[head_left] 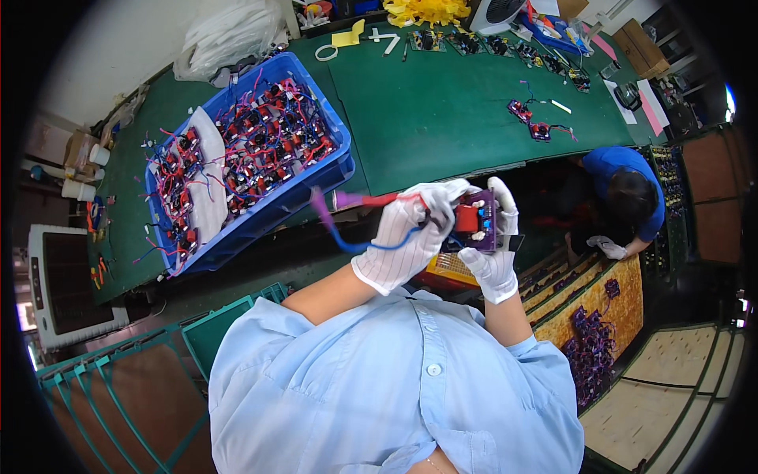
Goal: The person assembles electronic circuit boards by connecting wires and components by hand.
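Observation:
In front of my chest I hold a purple circuit board (488, 237) with a red block part and small blue and white parts on it. My right hand (496, 272), in a white striped glove, grips the board by its right edge, thumb below and fingers above. My left hand (399, 241), gloved the same way, is closed at the board's left side round its wires. A red wire (379, 200) and a blue wire (345, 246) stick out to the left of this hand, their purple ends blurred. The left fingertips are partly hidden.
Left on the green table (403, 118) stands a blue crate (237, 237) of wired boards, with a white foam sheet (207, 170) inside. Two wired boards (540, 130) lie at the right. A co-worker in blue (632, 186) bends beside racks; more boards (591, 347) pile on a wooden panel.

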{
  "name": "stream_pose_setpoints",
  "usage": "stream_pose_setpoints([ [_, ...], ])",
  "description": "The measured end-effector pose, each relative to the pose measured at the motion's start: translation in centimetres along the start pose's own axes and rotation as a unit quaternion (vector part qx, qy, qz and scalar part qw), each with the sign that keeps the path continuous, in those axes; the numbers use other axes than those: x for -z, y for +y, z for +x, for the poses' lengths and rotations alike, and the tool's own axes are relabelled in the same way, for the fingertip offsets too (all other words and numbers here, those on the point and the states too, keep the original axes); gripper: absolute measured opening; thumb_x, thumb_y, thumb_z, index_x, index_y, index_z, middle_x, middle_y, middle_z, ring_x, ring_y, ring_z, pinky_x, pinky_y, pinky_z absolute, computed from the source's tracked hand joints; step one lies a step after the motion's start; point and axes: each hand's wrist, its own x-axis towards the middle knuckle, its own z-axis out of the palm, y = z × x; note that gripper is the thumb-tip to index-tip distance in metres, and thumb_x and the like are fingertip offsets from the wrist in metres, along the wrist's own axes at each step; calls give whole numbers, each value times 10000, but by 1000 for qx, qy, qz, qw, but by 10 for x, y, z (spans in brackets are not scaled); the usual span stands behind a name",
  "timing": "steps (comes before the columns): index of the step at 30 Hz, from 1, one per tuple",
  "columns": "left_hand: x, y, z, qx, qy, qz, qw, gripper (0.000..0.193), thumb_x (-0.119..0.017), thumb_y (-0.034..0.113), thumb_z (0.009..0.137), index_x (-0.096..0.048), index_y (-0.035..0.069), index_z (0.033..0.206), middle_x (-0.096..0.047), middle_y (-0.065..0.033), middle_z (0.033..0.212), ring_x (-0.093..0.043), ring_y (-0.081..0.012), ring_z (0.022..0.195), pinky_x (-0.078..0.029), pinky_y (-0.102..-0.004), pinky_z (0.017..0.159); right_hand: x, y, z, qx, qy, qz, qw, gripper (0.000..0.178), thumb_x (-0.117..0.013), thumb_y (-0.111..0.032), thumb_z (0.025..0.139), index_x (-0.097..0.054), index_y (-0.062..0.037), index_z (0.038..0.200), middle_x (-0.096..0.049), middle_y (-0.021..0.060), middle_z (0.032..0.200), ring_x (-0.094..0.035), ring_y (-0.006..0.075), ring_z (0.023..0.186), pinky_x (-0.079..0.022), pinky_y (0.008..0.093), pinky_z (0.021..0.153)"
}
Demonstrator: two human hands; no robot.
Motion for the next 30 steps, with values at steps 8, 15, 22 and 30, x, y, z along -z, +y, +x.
stream_pose_setpoints([
  [8,4,-17,12,-187,19,271,944,168,-498,129,846,-576,-14,805,-540,-92,601,-548,-244,564,-424,-316,513,2,-9,5,-148,19,170,974,894,-771,-352,547,-328,-6,1242,-496,98,1029,-501,182,998,-391,309,894],
  [15,3,16,31,86,-29,-173,981,399,-428,312,905,-566,-12,717,-599,-85,661,-573,-144,576,-444,-270,541,11,-4,-3,-229,86,319,916,744,-679,-311,602,-367,-4,1203,-530,134,1024,-562,211,907,-490,332,781],
  [22,33,22,24,-42,45,-106,992,531,-217,326,945,-490,66,571,-551,-101,561,-546,-230,571,-464,-380,748,13,13,-12,-206,58,322,922,723,-690,-330,605,-378,-44,1191,-529,115,1013,-548,208,933,-487,348,807],
  [30,47,1,39,-422,81,342,836,144,-532,133,773,-474,112,643,-616,-45,822,-574,-195,633,-477,-371,724,21,40,-31,-244,90,297,919,649,-658,-367,666,-407,-47,1173,-540,105,1006,-573,236,917,-498,375,791],
])
